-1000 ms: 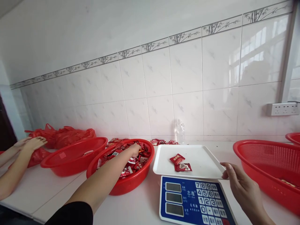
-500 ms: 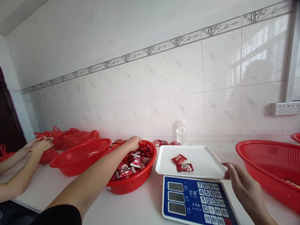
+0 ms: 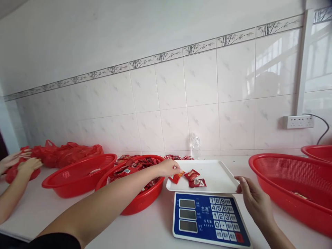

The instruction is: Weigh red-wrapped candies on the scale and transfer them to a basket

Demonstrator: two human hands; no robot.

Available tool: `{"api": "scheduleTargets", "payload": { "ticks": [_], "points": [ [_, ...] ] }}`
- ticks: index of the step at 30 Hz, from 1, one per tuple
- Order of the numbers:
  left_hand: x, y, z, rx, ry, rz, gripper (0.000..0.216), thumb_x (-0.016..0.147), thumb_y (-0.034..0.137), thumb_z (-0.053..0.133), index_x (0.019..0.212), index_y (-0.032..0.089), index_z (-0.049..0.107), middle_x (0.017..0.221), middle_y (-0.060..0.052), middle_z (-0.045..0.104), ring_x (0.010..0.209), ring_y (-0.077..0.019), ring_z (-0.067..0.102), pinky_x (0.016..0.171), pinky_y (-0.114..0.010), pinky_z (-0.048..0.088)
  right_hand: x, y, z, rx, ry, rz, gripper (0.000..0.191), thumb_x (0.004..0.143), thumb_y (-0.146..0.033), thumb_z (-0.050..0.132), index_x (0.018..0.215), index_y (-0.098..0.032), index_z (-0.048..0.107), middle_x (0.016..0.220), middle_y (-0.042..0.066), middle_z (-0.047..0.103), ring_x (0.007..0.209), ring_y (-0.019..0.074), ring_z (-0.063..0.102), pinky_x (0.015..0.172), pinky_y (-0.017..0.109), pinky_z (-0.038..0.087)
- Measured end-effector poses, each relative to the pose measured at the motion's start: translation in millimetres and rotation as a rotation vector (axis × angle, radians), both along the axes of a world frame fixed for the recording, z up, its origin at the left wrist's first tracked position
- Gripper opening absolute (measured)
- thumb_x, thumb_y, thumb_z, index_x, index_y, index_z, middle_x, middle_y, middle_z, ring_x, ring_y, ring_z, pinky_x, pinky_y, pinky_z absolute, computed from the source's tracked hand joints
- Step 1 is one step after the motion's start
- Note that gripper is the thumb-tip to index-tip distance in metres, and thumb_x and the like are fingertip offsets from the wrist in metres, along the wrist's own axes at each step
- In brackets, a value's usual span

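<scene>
My left hand (image 3: 169, 168) is closed on a red snack packet (image 3: 176, 177) at the left side of the white weighing tray (image 3: 220, 173). Beside it on the tray lie two more red packets (image 3: 197, 182). My right hand (image 3: 252, 195) grips the tray's right edge between thumb and fingers. Below the tray sits the blue scale (image 3: 204, 218), its keypad facing up and its displays dark. Under my left forearm stands a red basket (image 3: 153, 199) full of red packets, partly hidden by the arm.
Another red basket (image 3: 77, 176) stands at the left, and a larger one (image 3: 285, 173) at the right. Red plastic bags (image 3: 75, 155) lie at the back left, near another person's hands (image 3: 29, 166). A clear bottle (image 3: 195, 147) and loose packets (image 3: 178, 157) are by the wall.
My left hand has moved right from the full basket to the tray, bringing a red packet. My right hand stays on the tray's edge. The view has turned slightly right.
</scene>
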State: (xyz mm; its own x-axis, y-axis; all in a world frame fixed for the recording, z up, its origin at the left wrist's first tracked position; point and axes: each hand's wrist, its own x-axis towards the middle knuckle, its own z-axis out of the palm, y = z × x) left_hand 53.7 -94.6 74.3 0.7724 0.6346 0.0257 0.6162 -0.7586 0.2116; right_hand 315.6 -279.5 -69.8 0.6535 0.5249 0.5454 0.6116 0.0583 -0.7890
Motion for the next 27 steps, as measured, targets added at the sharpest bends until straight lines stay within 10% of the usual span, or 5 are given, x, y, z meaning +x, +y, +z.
{"api": "scheduleTargets", "payload": {
  "ticks": [16, 22, 27],
  "points": [
    [50, -26, -42.2, -0.105, 0.111, -0.142, 0.086, 0.078, 0.08, 0.033, 0.148, 0.031, 0.026, 0.159, -0.009, 0.016, 0.145, -0.0342, 0.0, 0.112, -0.061, 0.001, -4, -2, 7.6, 0.019, -0.011, 0.04, 0.048, 0.093, -0.058, 0.035, 0.099, -0.022, 0.065, 0.066, 0.0, 0.065, 0.065, 0.0177, 0.064, 0.059, 0.023, 0.047],
    [53, -22, -42.5, -0.089, 0.102, 0.006, 0.092, 0.076, 0.082, 0.032, 0.149, 0.027, 0.026, 0.159, -0.012, 0.012, 0.145, -0.0367, 0.0, 0.112, -0.06, 0.001, -2, -2, 6.8, 0.014, -0.012, 0.028, 0.049, 0.092, -0.06, 0.036, 0.098, -0.021, 0.066, 0.066, 0.001, 0.065, 0.065, 0.0183, 0.065, 0.056, 0.022, 0.047],
    [45, -17, -41.3, -0.084, -0.057, -0.146, 0.075, 0.087, 0.07, 0.033, 0.145, 0.022, 0.037, 0.154, -0.01, 0.031, 0.141, -0.0267, 0.026, 0.114, -0.039, 0.023, -1, -3, 3.7, 0.005, -0.014, 0.004, 0.05, 0.091, -0.061, 0.036, 0.101, -0.021, 0.066, 0.067, 0.002, 0.066, 0.064, 0.0191, 0.065, 0.054, 0.023, 0.046]
  ]
}}
